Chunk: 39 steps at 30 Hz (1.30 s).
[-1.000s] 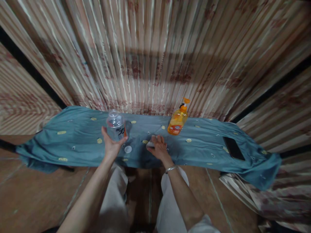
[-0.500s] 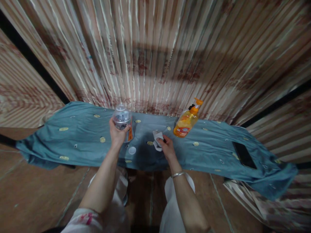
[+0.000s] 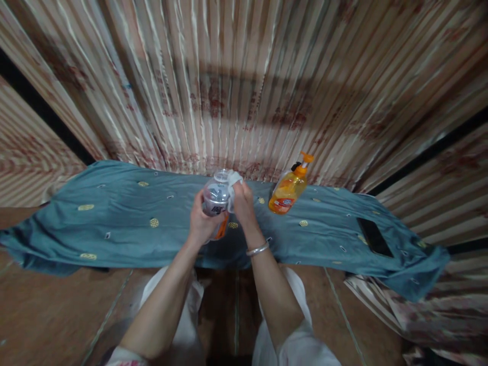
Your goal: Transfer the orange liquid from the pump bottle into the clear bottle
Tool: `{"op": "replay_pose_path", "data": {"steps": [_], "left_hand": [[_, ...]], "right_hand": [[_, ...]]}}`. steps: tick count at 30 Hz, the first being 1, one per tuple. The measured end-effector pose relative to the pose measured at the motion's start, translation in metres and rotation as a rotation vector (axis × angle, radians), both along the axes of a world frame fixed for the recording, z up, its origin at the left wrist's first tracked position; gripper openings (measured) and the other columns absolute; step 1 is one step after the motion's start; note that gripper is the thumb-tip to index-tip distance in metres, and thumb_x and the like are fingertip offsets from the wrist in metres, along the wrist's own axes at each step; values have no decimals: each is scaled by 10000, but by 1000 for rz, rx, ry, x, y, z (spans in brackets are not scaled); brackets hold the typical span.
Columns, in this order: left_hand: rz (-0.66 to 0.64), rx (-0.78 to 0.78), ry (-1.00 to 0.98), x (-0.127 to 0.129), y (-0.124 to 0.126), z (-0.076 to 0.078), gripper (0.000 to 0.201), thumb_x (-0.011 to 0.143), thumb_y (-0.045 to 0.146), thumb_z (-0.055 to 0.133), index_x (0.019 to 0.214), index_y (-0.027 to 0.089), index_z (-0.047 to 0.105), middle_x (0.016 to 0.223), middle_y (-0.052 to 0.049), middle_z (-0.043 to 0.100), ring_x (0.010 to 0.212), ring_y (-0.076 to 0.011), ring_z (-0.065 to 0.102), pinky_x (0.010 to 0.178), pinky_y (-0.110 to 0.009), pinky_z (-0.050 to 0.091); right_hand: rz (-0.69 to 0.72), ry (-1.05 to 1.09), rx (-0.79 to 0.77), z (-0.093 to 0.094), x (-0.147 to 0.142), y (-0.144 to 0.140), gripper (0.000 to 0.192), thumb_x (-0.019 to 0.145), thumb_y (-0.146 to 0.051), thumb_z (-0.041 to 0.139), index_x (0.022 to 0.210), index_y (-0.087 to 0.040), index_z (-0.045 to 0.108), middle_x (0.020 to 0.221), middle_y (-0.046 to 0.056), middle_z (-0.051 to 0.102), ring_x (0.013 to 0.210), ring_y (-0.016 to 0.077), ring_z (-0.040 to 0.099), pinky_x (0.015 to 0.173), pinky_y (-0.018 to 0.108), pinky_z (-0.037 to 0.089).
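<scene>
The left hand (image 3: pixel 201 222) is closed around the open bottle (image 3: pixel 215 199), lifted above the blue cloth (image 3: pixel 114 223). The right hand (image 3: pixel 243 202) pinches a white tissue (image 3: pixel 232 184) against its neck. Hard rubbing could probably twist the bottle loose from the one-handed hold.

A blue cloth (image 3: pixel 114 229) covers the bench; on it stand an orange soap bottle (image 3: pixel 288 187) and, far right, a black phone (image 3: pixel 374 237).
</scene>
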<state>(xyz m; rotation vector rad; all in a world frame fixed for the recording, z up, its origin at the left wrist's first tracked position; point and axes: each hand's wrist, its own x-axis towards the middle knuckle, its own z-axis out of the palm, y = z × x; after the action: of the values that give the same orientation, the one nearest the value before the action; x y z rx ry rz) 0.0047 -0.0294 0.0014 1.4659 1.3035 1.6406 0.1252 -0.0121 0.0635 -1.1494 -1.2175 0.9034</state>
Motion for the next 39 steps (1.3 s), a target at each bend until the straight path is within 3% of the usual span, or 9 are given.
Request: {"op": "replay_pose_path", "data": {"steps": [3, 8, 11, 16, 22, 28, 33, 36, 39], "left_hand": [[-83, -50, -80, 2, -4, 1, 830, 491, 364, 909, 1235, 217, 571, 1178, -60, 668, 1132, -277, 639, 914, -346, 541], [-186, -66, -249, 6, -4, 2, 870, 488, 381, 917, 1261, 216, 553, 1201, -61, 674, 1111, -252, 650, 936, -324, 528], [-185, -56, -332, 4, 0, 4, 861, 484, 364, 913, 1253, 216, 554, 1200, -54, 681, 1109, -244, 655, 956, -314, 518], [-176, -54, -334, 1, 3, 5, 834, 489, 348, 902, 1241, 202, 571, 1178, -58, 690, 1110, -247, 656, 958, -311, 514], [-146, -53, -397, 3, 4, 6, 832, 499, 361, 901, 1245, 220, 560, 1167, -46, 696, 1074, -228, 672, 922, -295, 520], [-124, -26, -479, 6, 4, 12, 621, 564, 373, 879, 1100, 236, 595, 983, 8, 704, 866, -162, 683, 795, -264, 537], [-179, -35, -466, 7, -2, 13, 648, 545, 354, 896, 1113, 226, 612, 1022, 3, 714, 932, -171, 687, 850, -270, 537], [-223, -66, -378, 10, -7, 10, 777, 518, 357, 910, 1218, 217, 605, 1146, -35, 716, 1057, -224, 684, 935, -317, 539], [-263, -101, -298, 16, -12, 6, 834, 537, 365, 900, 1294, 203, 592, 1190, -63, 714, 1115, -263, 675, 983, -359, 539]], "right_hand": [[-2, 86, -60, -5, 9, 14, 392, 870, -561, 415, 791, -230, 611, 735, -14, 608, 743, 161, 570, 717, 294, 480], [56, 186, -209, -37, 15, 24, 453, 919, -573, 419, 661, -228, 561, 597, -38, 544, 606, 139, 519, 608, 288, 445], [90, 221, -288, -66, 10, 18, 429, 955, -548, 491, 781, -186, 640, 726, -13, 635, 683, 134, 585, 671, 296, 499], [94, 292, -398, -103, 7, -1, 418, 945, -450, 618, 1260, -176, 614, 1242, 88, 653, 1053, 204, 654, 895, 434, 572], [72, 410, -436, -123, 4, -20, 432, 968, -497, 549, 1260, -187, 620, 1240, 99, 670, 1062, 211, 666, 894, 432, 575], [-38, 448, -342, -127, -6, -44, 583, 944, -626, 262, 1201, -257, 633, 1116, 78, 752, 1093, 211, 704, 831, 388, 597], [-174, 367, -255, -114, -2, -60, 493, 863, -559, 412, 1185, -247, 617, 1166, 66, 740, 1096, 197, 681, 958, 388, 546], [-166, 292, -198, -97, 3, -65, 455, 816, -522, 502, 1131, -228, 647, 1146, 75, 747, 1069, 214, 676, 979, 389, 527], [-156, 229, -119, -72, 7, -65, 455, 853, -528, 455, 1129, -225, 652, 1154, 78, 745, 1084, 224, 660, 988, 398, 513]]}}
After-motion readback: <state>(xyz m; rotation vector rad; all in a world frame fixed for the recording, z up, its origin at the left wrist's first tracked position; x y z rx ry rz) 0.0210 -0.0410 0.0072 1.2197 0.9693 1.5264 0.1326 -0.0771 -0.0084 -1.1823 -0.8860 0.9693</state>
